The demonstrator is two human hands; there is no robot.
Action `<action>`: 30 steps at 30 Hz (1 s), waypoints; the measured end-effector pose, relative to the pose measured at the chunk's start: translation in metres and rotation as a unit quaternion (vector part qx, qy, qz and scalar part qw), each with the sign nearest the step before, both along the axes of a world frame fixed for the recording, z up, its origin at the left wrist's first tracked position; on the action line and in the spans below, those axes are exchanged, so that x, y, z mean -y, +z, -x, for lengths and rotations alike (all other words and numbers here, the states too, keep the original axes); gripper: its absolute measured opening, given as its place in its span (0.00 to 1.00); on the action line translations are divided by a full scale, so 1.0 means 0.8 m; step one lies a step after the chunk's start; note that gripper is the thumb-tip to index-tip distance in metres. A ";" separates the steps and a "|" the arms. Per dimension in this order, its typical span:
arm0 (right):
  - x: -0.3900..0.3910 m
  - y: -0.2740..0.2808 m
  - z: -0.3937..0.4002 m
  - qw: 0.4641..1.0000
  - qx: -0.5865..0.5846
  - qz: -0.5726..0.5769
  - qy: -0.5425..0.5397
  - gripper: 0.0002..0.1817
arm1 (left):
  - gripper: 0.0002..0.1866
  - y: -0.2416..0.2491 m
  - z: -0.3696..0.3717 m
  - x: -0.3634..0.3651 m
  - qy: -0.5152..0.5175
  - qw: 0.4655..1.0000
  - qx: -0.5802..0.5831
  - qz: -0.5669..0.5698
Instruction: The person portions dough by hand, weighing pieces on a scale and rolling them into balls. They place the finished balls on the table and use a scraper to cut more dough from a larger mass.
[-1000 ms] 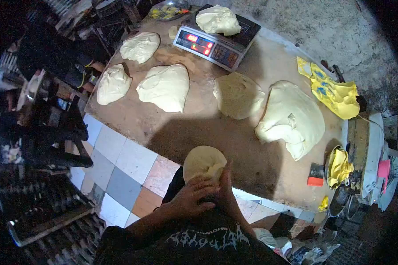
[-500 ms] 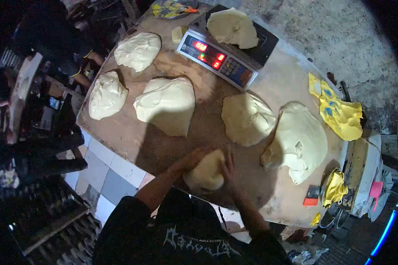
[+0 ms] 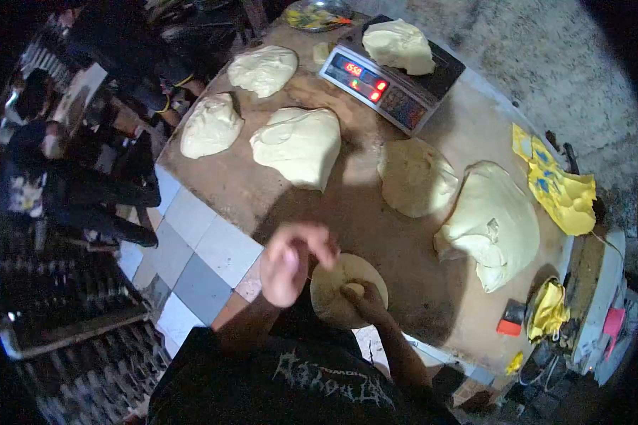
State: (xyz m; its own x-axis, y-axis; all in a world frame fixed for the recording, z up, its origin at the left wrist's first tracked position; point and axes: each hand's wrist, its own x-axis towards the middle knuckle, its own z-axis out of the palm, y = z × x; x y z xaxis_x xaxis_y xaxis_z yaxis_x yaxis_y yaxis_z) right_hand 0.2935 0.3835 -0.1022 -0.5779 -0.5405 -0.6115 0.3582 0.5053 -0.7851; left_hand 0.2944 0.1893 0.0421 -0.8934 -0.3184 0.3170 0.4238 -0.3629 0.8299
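Note:
A small round piece of dough [image 3: 337,312] lies at the near edge of the table. My right hand [image 3: 367,303] is on it, fingers and thumb closed on a fold of the dough. Raised above the left side of the same piece is my left hand [image 3: 290,262], slightly blurred, its fingers bent but apart and holding nothing. Beyond my hands rest a rounded dough piece [image 3: 415,180] and a larger, spread-out dough piece [image 3: 500,219]. Farther left sits another broad dough piece [image 3: 298,145].
A digital scale [image 3: 376,88] with lit red digits carries a dough lump [image 3: 398,46]. More dough lies at the far left [image 3: 211,127]. Torn yellow packaging [image 3: 556,184] and a red-and-black object [image 3: 510,317] lie along the right edge. Two people are at the left.
My left hand has come off the small dough and risen to the left. My right hand has moved onto its top and gripped it. The camera view has shifted.

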 end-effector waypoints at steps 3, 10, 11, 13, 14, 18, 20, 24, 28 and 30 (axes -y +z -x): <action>0.004 -0.014 0.000 0.955 0.136 0.080 -0.251 0.34 | 0.24 -0.067 -0.087 -0.023 -0.083 0.923 0.106 0.361; -0.012 0.061 0.011 0.932 -0.010 0.200 -0.301 0.38 | 0.27 -0.204 0.045 -0.019 -0.113 0.726 0.145 0.663; -0.016 0.070 0.002 0.961 -0.188 0.048 -0.196 0.39 | 0.27 -0.201 0.064 -0.007 -0.126 0.729 0.140 0.658; -0.011 0.027 0.012 0.948 -0.169 0.095 -0.252 0.43 | 0.31 -0.194 0.111 0.022 -0.349 0.786 0.346 0.375; -0.005 -0.004 0.020 0.921 -0.294 0.050 -0.249 0.45 | 0.31 -0.222 0.119 0.028 -0.366 0.780 0.347 0.372; 0.046 -0.032 0.096 0.896 -0.348 0.139 -0.238 0.40 | 0.38 -0.270 0.142 0.040 -0.337 0.836 0.403 0.158; 0.076 0.058 0.144 0.943 -0.314 0.101 0.030 0.33 | 0.40 -0.195 0.148 0.034 -0.348 0.873 0.330 -0.083; 0.098 0.227 0.096 0.828 -0.422 0.231 0.287 0.20 | 0.44 -0.008 0.153 0.003 -0.427 0.859 0.033 -0.282; 0.073 0.258 0.049 0.798 -0.136 0.203 0.551 0.19 | 0.40 0.062 0.127 -0.011 -0.241 0.925 -0.138 -0.259; 0.013 0.086 -0.016 0.886 -0.232 0.191 0.354 0.19 | 0.33 0.043 0.085 0.018 -0.116 0.976 -0.105 -0.151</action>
